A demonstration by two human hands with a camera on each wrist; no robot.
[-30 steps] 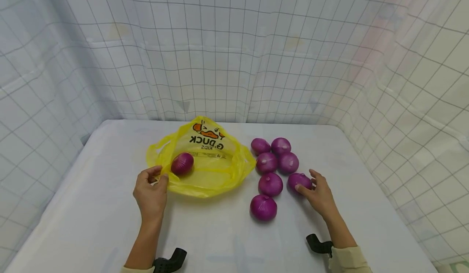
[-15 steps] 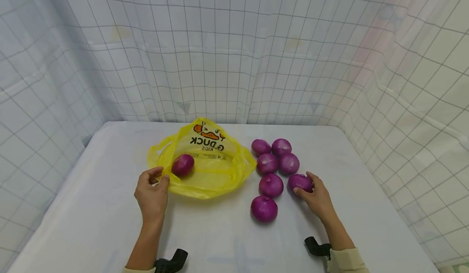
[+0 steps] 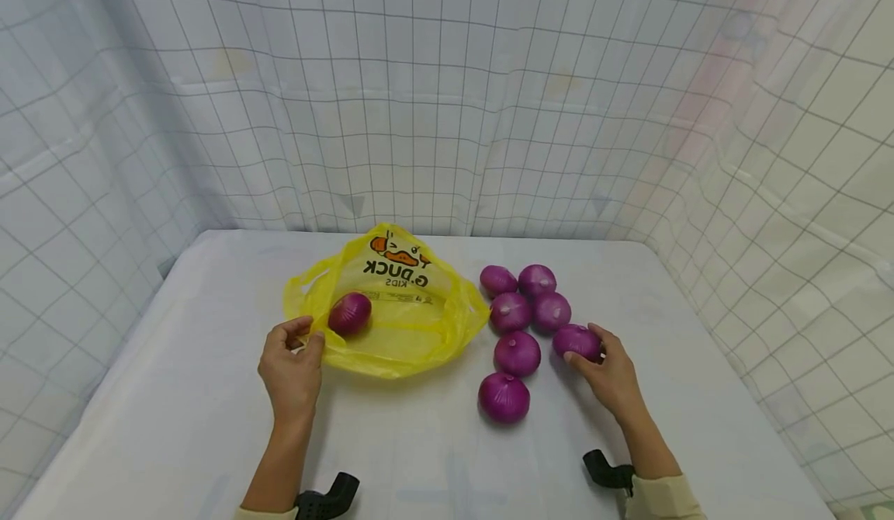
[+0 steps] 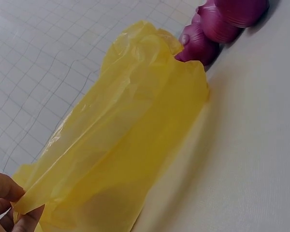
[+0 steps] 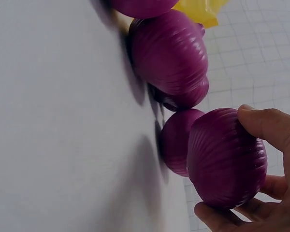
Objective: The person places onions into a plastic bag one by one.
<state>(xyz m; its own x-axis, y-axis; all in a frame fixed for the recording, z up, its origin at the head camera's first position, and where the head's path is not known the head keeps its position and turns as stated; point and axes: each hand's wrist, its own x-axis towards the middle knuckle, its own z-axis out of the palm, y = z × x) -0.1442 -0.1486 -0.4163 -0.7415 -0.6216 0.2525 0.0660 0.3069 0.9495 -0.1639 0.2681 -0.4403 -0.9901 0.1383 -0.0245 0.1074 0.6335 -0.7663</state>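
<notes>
Gripping an onion (image 3: pixel 576 341) just off the table (image 3: pixel 398 442): right hand (image 3: pixel 613 372). Left hand (image 3: pixel 292 369) pinching bag (image 3: pixel 405 345) at its near-left edge. Second onion (image 3: pixel 350 314) inside bag. Six others (image 3: pixel 517 353) right of it, running back toward curtain (image 3: pixel 419 147).

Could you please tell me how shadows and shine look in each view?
Head: a soft shadow under the front onion; left wrist: pale sheen on the bag, a long shadow beside it; right wrist: a broad, soft-edged shadow on the table.
</notes>
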